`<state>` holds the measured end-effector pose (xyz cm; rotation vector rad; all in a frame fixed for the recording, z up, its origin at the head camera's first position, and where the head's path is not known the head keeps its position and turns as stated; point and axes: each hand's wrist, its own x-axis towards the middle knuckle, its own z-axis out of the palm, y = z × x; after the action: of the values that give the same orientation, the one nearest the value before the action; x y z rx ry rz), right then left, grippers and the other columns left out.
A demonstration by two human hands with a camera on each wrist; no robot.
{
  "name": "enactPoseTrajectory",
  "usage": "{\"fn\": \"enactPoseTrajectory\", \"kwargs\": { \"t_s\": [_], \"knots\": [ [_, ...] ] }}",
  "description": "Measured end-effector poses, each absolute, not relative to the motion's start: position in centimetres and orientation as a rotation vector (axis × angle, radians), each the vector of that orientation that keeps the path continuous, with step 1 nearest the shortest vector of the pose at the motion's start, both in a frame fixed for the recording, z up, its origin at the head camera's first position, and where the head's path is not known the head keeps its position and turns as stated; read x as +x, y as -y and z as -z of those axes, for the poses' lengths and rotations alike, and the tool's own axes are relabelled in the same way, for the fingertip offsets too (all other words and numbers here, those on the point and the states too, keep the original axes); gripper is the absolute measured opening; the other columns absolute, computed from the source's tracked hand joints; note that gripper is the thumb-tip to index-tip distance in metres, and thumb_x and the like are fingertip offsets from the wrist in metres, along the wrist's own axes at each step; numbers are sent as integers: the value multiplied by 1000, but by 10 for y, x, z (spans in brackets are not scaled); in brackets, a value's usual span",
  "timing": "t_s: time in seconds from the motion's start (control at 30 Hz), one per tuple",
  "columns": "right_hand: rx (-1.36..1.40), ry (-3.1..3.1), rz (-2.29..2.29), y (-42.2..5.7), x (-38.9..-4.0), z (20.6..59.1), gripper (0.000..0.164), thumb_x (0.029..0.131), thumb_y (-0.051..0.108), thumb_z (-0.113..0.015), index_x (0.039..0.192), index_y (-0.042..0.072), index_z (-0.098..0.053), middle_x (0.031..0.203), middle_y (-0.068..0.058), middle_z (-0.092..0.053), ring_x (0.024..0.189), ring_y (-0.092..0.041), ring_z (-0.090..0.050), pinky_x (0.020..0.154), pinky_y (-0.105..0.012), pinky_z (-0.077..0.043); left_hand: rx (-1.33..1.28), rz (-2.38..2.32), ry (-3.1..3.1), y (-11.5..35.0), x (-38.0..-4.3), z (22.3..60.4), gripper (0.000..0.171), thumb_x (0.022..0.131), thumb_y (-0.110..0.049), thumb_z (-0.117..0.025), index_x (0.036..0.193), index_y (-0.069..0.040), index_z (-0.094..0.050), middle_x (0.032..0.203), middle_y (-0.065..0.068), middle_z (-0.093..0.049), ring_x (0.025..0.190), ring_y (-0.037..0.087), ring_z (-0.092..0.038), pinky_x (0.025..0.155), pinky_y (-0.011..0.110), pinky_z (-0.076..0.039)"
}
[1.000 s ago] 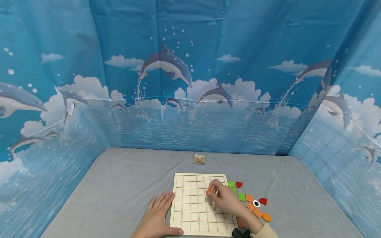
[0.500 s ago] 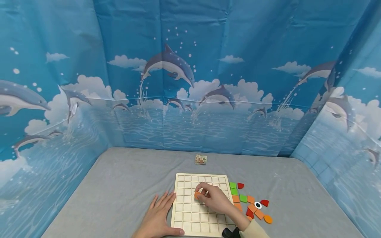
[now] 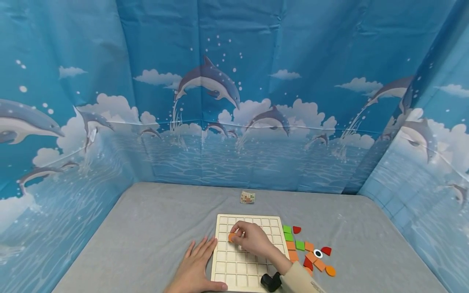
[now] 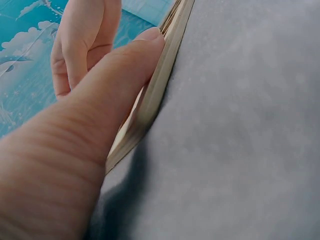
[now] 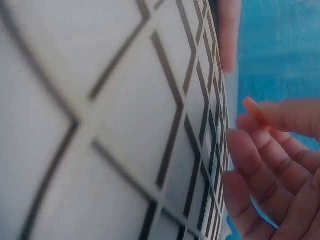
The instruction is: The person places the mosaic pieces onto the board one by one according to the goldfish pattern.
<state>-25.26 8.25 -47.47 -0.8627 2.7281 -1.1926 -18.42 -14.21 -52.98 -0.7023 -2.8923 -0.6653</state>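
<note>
A pale wooden grid board (image 3: 231, 267) lies on the grey cloth, its square cells bare where they show. My left hand (image 3: 195, 266) rests at its left side, fingers spread along the edge and thumb on the near rim; the left wrist view has the thumb (image 4: 120, 70) touching the board's edge. Over the board's left-middle cells, my right hand (image 3: 250, 240) pinches an orange disc (image 3: 231, 237) between thumb and fingertips. In the right wrist view the orange disc (image 5: 256, 113) appears edge-on, held just off the board.
Right of the board lie green squares (image 3: 300, 245), orange squares (image 3: 320, 265), red rounded pieces (image 3: 326, 251), a white ring piece with a black centre (image 3: 318, 254) and another orange disc (image 3: 330, 271). A small patterned card (image 3: 247, 197) lies beyond the board. A dolphin-print curtain (image 3: 234, 154) surrounds the table.
My right hand has moved left across the board with the orange disc, uncovering more loose pieces at the right. The left hand stays at the board's edge.
</note>
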Motion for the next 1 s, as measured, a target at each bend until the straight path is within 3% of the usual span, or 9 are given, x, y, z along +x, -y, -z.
{"fn": "enactPoseTrajectory", "kwargs": {
  "t_s": [0.07, 0.27, 0.57, 1.0],
  "knots": [
    [-852, -2731, 1184, -79, -255, 476, 2, 89, 16, -67, 90, 15, -65, 69, 10, -56, 49, -5, -52, 45, -24, -43, -709, 662, 2881, 142, -183, 529, 118, 64, -83, -56, 150, -8, -29, 152, 7, -31, 139, 30, -23, 107, 56, -12],
    [-866, -2774, 1141, -72, -259, 479, 14, 84, 10, -69, 75, 17, -62, 65, 12, -54, 53, -4, -49, 50, -23, -42, -714, 692, 2899, 142, -184, 530, 116, 65, -82, -57, 150, -8, -28, 152, 7, -30, 139, 30, -23, 107, 57, -12],
    [-866, -2807, 1167, -64, -262, 481, 12, 83, 7, -70, 78, 15, -63, 67, 12, -54, 56, -3, -48, 53, -23, -42, -695, 704, 2936, 143, -187, 531, 117, 64, -83, -56, 152, -11, -26, 153, 5, -28, 140, 27, -19, 108, 54, -8],
    [-766, -2742, 1217, -54, -270, 482, 7, 81, 5, -64, 87, 9, -66, 67, 8, -55, 50, -6, -45, 47, -23, -39, -708, 735, 2933, 144, -187, 532, 115, 66, -81, -57, 152, -11, -24, 154, 6, -26, 141, 28, -17, 108, 54, -6]
  ]
}}
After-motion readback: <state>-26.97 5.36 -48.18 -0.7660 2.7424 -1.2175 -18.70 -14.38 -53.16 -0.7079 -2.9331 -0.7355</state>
